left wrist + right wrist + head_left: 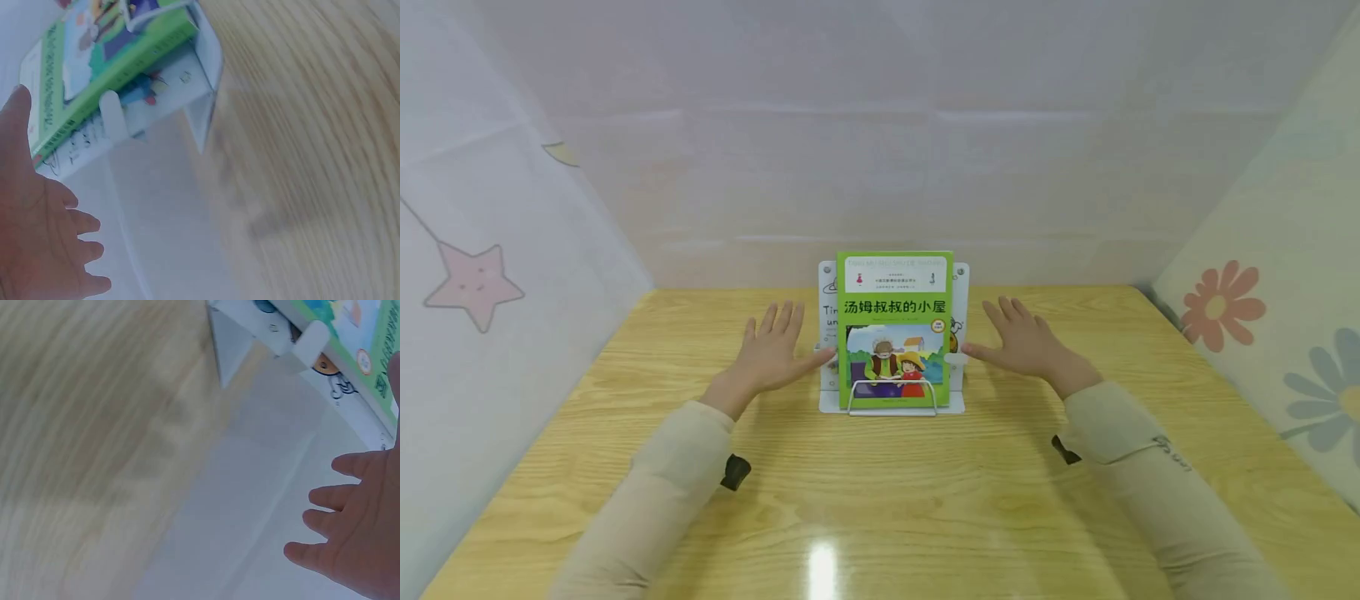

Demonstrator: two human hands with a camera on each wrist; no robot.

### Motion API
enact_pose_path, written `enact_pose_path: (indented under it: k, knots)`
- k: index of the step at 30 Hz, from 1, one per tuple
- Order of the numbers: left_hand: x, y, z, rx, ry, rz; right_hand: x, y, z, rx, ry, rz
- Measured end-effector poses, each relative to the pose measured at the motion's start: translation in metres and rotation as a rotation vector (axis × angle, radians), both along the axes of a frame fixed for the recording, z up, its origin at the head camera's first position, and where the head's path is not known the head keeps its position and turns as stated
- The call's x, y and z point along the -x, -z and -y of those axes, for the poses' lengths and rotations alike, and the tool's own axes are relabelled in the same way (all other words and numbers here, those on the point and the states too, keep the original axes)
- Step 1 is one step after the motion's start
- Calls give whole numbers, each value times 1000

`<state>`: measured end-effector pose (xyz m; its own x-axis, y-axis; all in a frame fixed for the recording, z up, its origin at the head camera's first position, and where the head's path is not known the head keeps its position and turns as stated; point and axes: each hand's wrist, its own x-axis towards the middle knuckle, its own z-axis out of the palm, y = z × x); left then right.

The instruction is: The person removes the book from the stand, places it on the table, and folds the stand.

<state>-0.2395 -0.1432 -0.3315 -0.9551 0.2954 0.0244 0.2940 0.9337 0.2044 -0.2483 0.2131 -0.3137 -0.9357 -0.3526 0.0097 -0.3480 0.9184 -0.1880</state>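
Observation:
A green picture book (895,312) with Chinese lettering leans upright on a white book stand (959,383), which has cartoon prints on its back plate. A wire bar (892,382) crosses the book's lower front, and a small white clip (310,342) stands at the side. My left hand (772,350) is spread out left of the stand, its thumb pointing at the stand's edge. On the other side my right hand (1026,342) is spread likewise, thumb tip right by the white side tab (956,359). Neither hand grips anything; the fingers are straight and apart.
The stand rests on a wooden table (895,500) near its far side. Pale cloth walls enclose the back and both sides, with a pink star (475,283) on the left and flowers (1223,307) on the right. Dark straps (736,472) hang at the wrists.

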Motion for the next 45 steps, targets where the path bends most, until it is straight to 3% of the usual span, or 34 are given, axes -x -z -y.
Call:
enact_pose_path:
  k: [5, 12, 20, 26, 31, 40, 45]
  knots:
    - [-3, -5, -9, -87, 31, -2, 0, -9, 7, 113, 18, -36]
    - [-6, -7, -19, -252, 9, -51, -1, -9, 21, 267, 63, -119]
    - [-10, -4, -28, -571, -48, -124, -6, 1, 35, 458, 94, -228]
    - [-9, 2, -41, -808, -42, -224, -10, 10, 45, 669, 91, -300]
    - [-8, 5, -51, -963, -26, -253, -9, 20, 51, 800, 95, -291]
    - [-6, 12, -57, -1083, -88, -172, -10, 30, 59, 922, 157, -222]
    - [-4, 17, -59, -1149, -115, -168, -9, 33, 65, 984, 222, -198]
